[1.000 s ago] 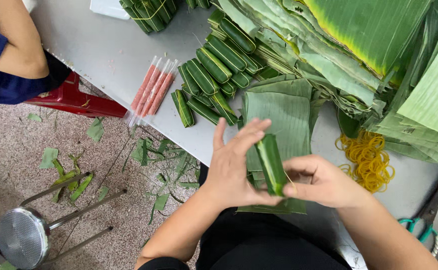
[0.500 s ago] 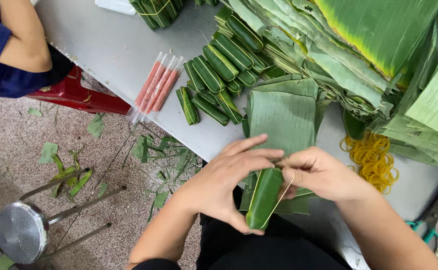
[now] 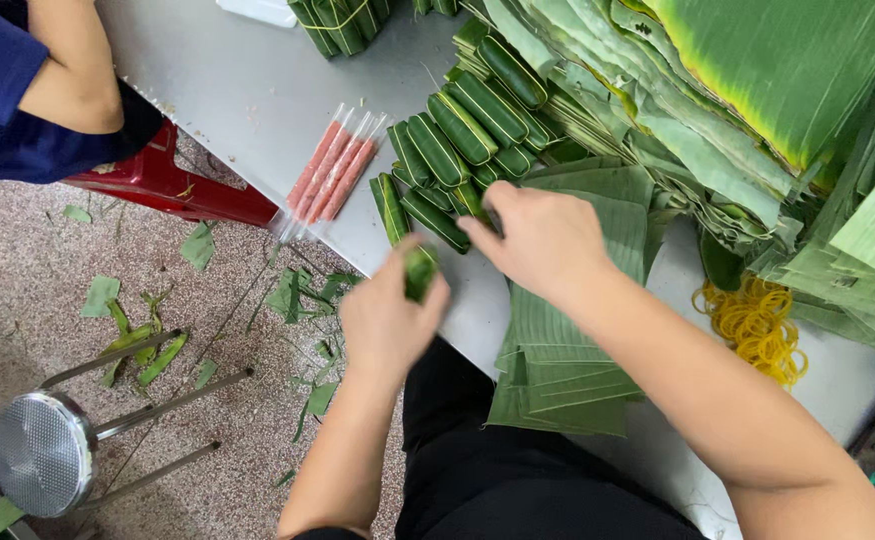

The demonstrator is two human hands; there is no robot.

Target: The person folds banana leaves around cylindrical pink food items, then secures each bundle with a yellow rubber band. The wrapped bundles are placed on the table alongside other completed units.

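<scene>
My left hand [image 3: 389,318] is closed around a green leaf-wrapped roll [image 3: 419,270] at the near edge of the grey table [image 3: 247,90]. My right hand [image 3: 542,238] reaches left over the stack of cut banana leaf sheets [image 3: 567,330], its fingers close to the pile of finished green rolls [image 3: 457,140]; I cannot tell whether it holds anything. Several pink sausages in clear wrap [image 3: 335,168] lie left of the rolls.
Large banana leaves [image 3: 757,90] cover the table's right side. Yellow rubber bands [image 3: 757,325] lie near them. Another person's arm [image 3: 67,70] and a red stool [image 3: 172,185] are at upper left. A metal stool [image 3: 42,465] and leaf scraps are on the floor.
Both hands were wrapping one roll over the leaf stack. Now my left hand has carried the roll up and left, and my right hand has moved toward the pile of rolls.
</scene>
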